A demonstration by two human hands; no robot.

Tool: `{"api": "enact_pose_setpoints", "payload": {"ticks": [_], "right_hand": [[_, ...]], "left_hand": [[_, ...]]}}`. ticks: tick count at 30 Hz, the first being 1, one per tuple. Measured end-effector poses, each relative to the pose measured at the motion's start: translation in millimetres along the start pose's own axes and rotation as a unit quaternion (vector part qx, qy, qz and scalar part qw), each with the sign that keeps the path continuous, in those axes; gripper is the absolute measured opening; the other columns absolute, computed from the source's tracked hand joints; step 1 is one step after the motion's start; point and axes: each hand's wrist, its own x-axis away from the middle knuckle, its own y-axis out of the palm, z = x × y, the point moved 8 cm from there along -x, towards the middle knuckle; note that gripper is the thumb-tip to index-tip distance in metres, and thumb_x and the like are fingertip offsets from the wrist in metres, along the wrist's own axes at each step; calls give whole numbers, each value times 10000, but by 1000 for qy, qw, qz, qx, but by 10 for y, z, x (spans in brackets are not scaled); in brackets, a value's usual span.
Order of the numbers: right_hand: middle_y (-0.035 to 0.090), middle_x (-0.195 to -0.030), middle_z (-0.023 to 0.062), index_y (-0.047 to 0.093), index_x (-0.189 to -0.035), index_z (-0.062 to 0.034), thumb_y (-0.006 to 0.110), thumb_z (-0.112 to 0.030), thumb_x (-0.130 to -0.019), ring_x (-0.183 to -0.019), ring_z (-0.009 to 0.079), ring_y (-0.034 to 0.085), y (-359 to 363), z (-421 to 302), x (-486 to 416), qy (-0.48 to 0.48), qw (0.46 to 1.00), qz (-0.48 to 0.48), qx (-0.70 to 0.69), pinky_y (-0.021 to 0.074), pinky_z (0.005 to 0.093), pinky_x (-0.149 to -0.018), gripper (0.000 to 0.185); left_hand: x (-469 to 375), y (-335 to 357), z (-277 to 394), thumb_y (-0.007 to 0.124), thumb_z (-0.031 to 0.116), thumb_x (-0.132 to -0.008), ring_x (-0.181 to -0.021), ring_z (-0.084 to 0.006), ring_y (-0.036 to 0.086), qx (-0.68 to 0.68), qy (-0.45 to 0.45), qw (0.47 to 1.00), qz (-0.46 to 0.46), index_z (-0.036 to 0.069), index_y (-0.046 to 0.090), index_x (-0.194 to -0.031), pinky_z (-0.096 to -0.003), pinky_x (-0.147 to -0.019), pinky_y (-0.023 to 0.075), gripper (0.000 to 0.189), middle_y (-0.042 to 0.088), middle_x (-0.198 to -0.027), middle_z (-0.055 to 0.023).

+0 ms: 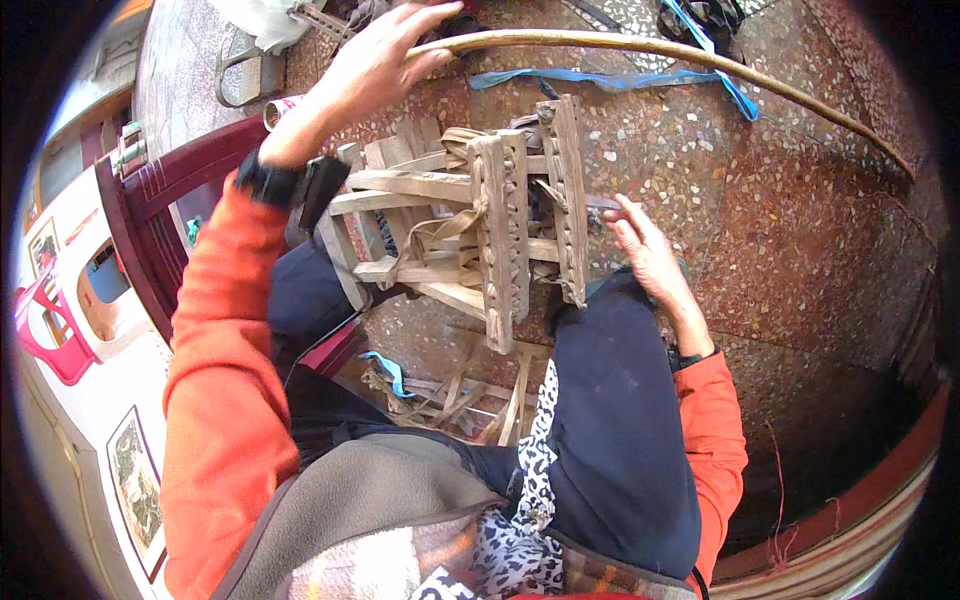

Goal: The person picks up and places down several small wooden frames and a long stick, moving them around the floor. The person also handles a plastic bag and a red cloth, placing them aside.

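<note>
Before my knees stands a bundle of small folding wooden frames, their bars laced with cord or fabric strips. Above it and to its left my left hand is raised with its fingers apart, beside the near end of a long curved wooden stick; whether they touch is unclear. At the bundle's right side is my right hand, its thumb and fingers spread near a thin strip; I cannot tell whether a fingertip touches this strip. Both hands appear to grip nothing.
A blue strap lies on the speckled stone floor beyond the bundle. More wooden slats lie below, between my legs. A dark red wooden frame and a can are at the left. A metal-looking object rests at the upper left.
</note>
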Motion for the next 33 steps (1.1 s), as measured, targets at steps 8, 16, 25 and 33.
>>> {"api": "enact_pose_setpoints", "payload": {"ticks": [8, 16, 25, 33], "right_hand": [[450, -1424, 194, 295, -1516, -69, 437, -578, -983, -1312, 285, 430, 282, 232, -353, 21, 999, -5, 44, 361, 380, -1070, 751], [176, -1582, 243, 133, -1538, -3, 242, -717, -948, -1482, 359, 142, 535, -89, -377, -100, 993, -37, 57, 142, 421, -1198, 932], [327, -1483, 210, 283, -1477, -10, 344, -417, -1031, -1396, 337, 304, 640, -84, -364, -88, 993, -70, 34, 258, 406, -1159, 607], [307, -1537, 236, 247, -1507, -7, 355, -445, -1029, -1435, 351, 294, 437, -11, -445, -52, 998, -29, 35, 262, 393, -1158, 657]], "left_hand": [[1543, 337, 1203, 640, 334, -903, -1031, -263, 632, 281, -448, 816, -233, 4, 610, -1154, -379, -898, 495, 416, 653, -1102, -162], [1351, 907, 1540, 750, 352, -805, -1258, -294, 507, 496, -413, 748, -156, -55, 383, -1398, -382, -1071, 396, 807, 535, -1327, -222], [879, 943, 1976, 719, 379, -759, -1265, -416, 462, 375, -406, 815, -173, -73, 380, -1374, -437, -1070, 375, 835, 478, -1315, -310], [1056, 768, 1854, 686, 520, -823, -1308, -401, 448, 443, -395, 778, -206, -92, 348, -1389, -418, -1096, 357, 899, 462, -1354, -331]]}}
